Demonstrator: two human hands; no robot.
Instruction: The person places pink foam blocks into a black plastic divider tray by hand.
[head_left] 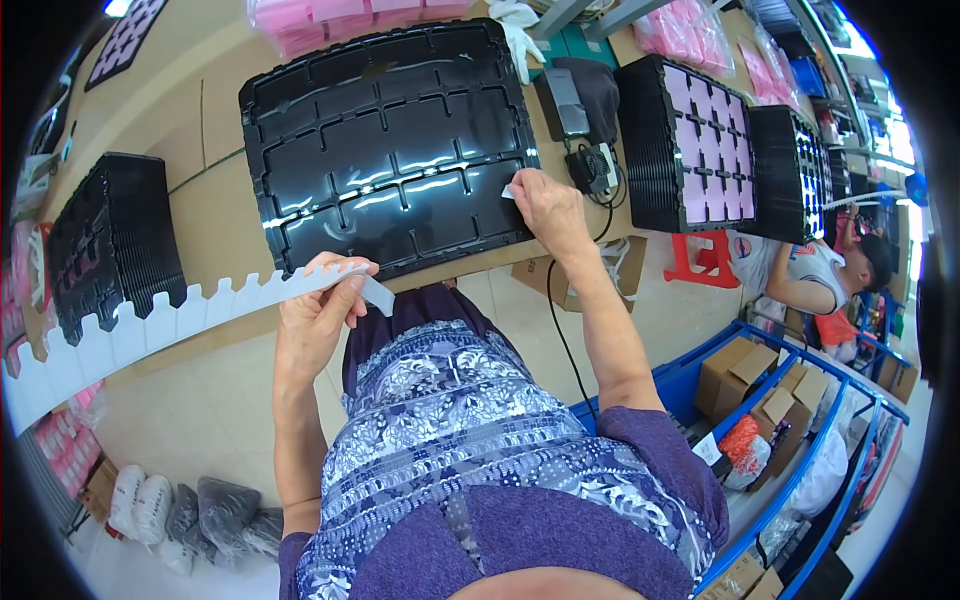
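Closest to me, my left hand [318, 318] grips between thumb and fingers the end of a long white paper strip with notched tabs [150, 325], which runs away to my left. My right hand [548, 208] pinches a small white label piece [509, 191] at the right edge of the black moulded plastic tray with empty compartments [390, 140] on the cardboard-covered bench [215, 215]. I judge the labelling step is in hand; next move needs pressing it flat.

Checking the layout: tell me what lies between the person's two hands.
Head view: the near edge of the black plastic compartment tray on the cardboard-covered table lies between left hand and right hand.
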